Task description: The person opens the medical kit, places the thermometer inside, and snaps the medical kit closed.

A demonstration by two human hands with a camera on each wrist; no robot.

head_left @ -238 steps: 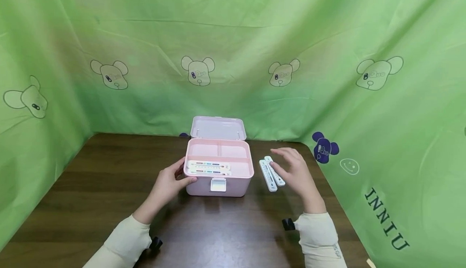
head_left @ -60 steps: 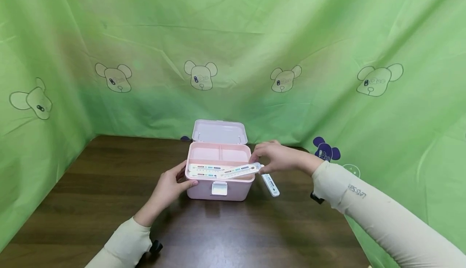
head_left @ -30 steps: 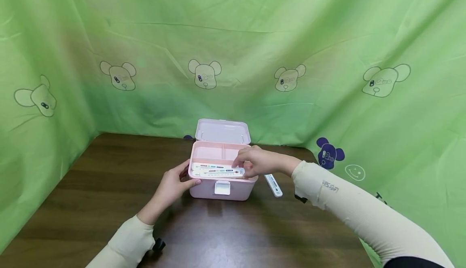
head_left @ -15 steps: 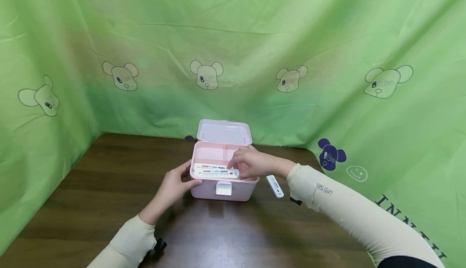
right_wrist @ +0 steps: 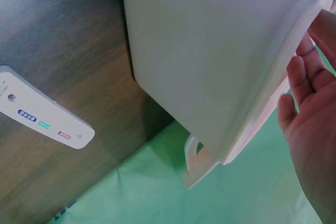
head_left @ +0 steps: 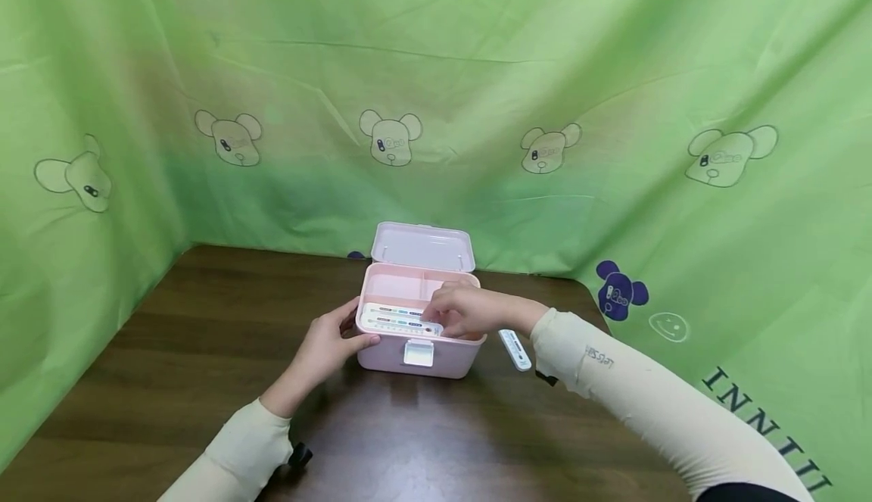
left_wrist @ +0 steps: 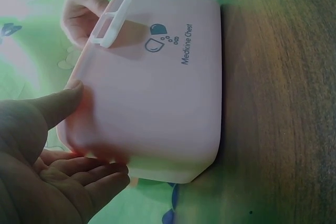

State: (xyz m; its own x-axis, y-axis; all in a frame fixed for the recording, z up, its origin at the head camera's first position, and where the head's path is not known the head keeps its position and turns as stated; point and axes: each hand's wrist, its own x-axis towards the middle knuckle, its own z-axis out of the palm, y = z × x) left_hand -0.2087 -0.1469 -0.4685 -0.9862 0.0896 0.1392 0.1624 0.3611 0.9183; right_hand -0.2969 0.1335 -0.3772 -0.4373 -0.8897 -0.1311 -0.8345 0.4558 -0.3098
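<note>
Over the past two seconds, the near white case (head_left: 398, 327) has come down from a slant across the chest's right rim to lie flat in the long front compartment, and since half a second ago it has slid a little to the left along with the right hand (head_left: 466, 310). That hand's grip is bent over the case's right end, the fingertips at its surface; whether they pinch it or only press it I cannot tell, since the tips are partly hidden.

Just behind, in the same compartment and almost parallel, lies the far white case (head_left: 388, 310), likewise printed with small coloured labels. Both sit in the pink medicine chest (head_left: 388, 357), whose front wall carries the printed words "Medicine Chest" (left_wrist: 186, 44) near a white latch (head_left: 418, 353). At its left front corner the left hand (head_left: 325, 347) holds on, thumb on the front wall just below the rim and fingers against the side.

Behind, the lid (head_left: 424, 247) is tipped back. Beside the chest, to its right, the loose white case (head_left: 514, 350) lies flat on the dark wooden worktop (head_left: 409, 449), its dark blue, green and red labels facing up. Green cloth (head_left: 477, 48) printed with bear heads hangs behind and on both sides.
</note>
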